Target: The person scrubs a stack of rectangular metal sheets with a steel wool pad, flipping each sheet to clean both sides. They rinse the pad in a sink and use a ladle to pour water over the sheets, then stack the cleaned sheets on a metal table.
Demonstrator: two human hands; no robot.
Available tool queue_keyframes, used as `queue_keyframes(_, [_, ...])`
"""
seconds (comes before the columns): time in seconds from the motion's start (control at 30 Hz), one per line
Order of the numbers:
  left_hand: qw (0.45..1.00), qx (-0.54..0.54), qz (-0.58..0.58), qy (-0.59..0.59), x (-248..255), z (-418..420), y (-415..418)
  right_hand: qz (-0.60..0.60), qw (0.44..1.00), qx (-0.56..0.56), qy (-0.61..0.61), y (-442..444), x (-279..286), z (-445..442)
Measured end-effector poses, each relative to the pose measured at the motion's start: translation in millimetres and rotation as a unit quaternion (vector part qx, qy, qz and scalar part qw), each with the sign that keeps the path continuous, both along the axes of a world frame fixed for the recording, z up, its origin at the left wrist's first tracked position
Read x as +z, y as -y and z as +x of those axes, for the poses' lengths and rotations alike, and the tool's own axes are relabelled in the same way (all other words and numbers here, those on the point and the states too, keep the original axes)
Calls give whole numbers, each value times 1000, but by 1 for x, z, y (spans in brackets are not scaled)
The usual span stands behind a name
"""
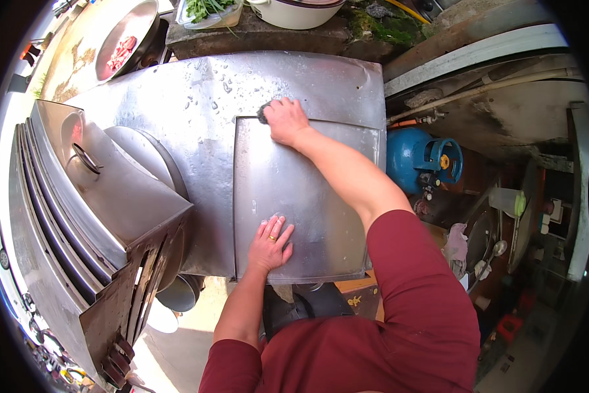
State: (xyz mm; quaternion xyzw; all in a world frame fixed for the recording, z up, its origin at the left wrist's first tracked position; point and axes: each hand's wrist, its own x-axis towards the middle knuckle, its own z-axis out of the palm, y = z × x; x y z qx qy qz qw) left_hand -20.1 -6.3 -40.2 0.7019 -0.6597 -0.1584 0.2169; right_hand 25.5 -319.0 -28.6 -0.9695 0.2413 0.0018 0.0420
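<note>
My right hand [287,120] grips a dark scouring pad [263,113], mostly hidden under its fingers, against a wet stainless steel worktop [206,98]. It is at the upper left corner of a rectangular steel panel [309,196] set in that top. Nearer my body, my left hand [270,243], with a gold ring, lies on the panel, fingers spread and holding nothing. Drops of water dot the metal left of the right hand.
Tall steel trays or panels [78,196] stand at the left, beside a round lid [142,152]. A pan [127,34] with raw meat, a tub of greens [208,17] and a white enamel pot [294,14] are beyond. A blue gas cylinder [407,157] stands right.
</note>
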Motion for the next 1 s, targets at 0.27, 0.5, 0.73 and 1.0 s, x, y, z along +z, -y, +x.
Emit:
queue_keyframes(0.27, [1000,4,-5,-4,-1,2,1,-15,941,-266,-208,76,35,-201])
queue_keyframes(0.5, [1000,-1,-7,-14,-1,3,-3,203,809,-516,-193,94,22,-210])
queue_keyframes(0.73, [1000,4,-21,-5,-8,1,-4,204,776,-555,-220,-95,66,-248])
queue_keyframes(1.0, [999,-5,-31,9,-9,-1,-6,183,878,-346,-276,-234,96,-310])
